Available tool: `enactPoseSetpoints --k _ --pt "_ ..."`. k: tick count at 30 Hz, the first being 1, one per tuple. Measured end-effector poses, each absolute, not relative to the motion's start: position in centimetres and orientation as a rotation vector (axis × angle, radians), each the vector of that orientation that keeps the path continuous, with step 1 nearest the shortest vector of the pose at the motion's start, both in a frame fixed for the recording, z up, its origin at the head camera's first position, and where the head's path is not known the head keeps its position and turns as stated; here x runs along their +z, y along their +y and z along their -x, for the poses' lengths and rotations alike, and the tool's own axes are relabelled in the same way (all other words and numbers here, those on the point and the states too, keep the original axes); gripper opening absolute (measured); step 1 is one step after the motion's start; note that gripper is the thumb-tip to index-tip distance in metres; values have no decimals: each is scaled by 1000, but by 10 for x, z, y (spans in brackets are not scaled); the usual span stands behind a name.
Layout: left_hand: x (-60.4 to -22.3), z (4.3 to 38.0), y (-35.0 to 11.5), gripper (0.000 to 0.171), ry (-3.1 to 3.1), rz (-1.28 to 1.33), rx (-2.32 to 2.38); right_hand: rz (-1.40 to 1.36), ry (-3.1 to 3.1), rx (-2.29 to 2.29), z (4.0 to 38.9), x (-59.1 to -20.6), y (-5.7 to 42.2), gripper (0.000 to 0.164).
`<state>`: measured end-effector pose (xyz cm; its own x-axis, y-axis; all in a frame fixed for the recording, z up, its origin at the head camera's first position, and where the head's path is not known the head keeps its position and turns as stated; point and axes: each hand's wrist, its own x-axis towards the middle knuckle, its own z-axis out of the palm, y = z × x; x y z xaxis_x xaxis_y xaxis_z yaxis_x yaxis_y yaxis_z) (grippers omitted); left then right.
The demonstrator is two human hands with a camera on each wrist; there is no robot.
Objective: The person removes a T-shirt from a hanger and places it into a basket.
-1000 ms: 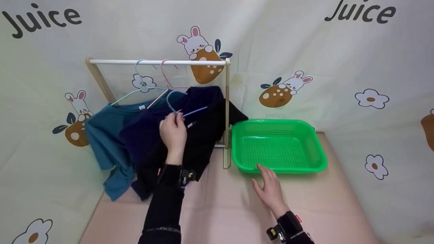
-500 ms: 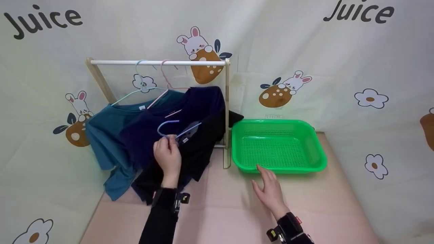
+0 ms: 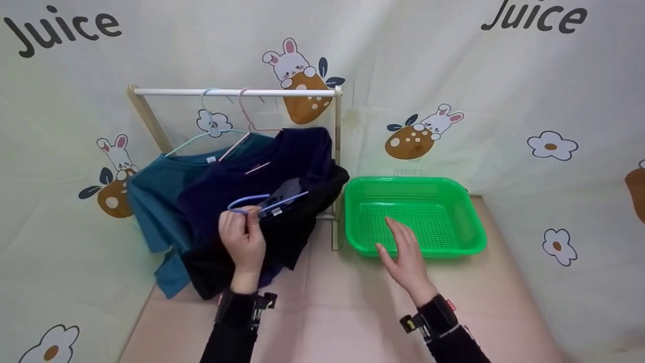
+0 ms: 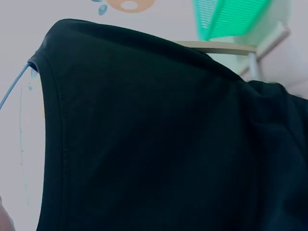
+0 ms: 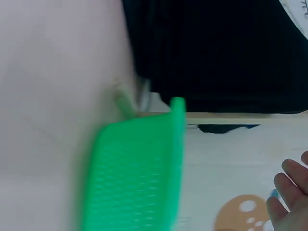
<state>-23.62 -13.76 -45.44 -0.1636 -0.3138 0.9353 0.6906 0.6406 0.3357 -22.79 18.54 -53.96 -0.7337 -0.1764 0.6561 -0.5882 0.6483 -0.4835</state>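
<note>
My left hand (image 3: 243, 242) grips a blue clothes hanger (image 3: 283, 203) just below its hook, in front of the rack. From that hanger hangs a black shirt (image 3: 287, 234), whose white neck label shows near the fingers. The shirt (image 4: 144, 125) fills most of the left wrist view, with one blue hanger arm (image 4: 14, 86) running into its neckline. My right hand (image 3: 408, 259) is over the near rim of a green basket (image 3: 473, 222), fingers extended and holding nothing. In the right wrist view the fingers of the right hand (image 5: 292, 192) show at the right edge.
A clothes rack with a white rail (image 3: 171, 92) and wooden posts stands at the left. On it hang a teal top (image 3: 156, 201) and a navy top (image 3: 216, 196), the navy one on a pink hanger (image 3: 246, 112). Patterned cloth (image 3: 504, 91) covers the walls behind.
My left hand has come down and towards me with the blue hanger and the black shirt, away from the rail. The right hand has shifted slightly forward over the basket's near rim.
</note>
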Motion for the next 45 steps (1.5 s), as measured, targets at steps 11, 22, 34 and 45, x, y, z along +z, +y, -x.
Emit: enactPoseSetpoints --k 11,22,34,45 --pt "-398 206 -113 42 -1424 434 -941 -825 -2099 979 241 -462 181 72" --pt "-414 212 -102 33 -1538 571 -988 -895 -1961 1130 230 -466 174 56" --pt "-436 216 -95 23 -1693 585 -1048 -867 -1842 1142 227 -491 185 34" --pt "-441 218 -101 22 -1724 618 -1034 -595 -1829 1235 201 -478 196 20"
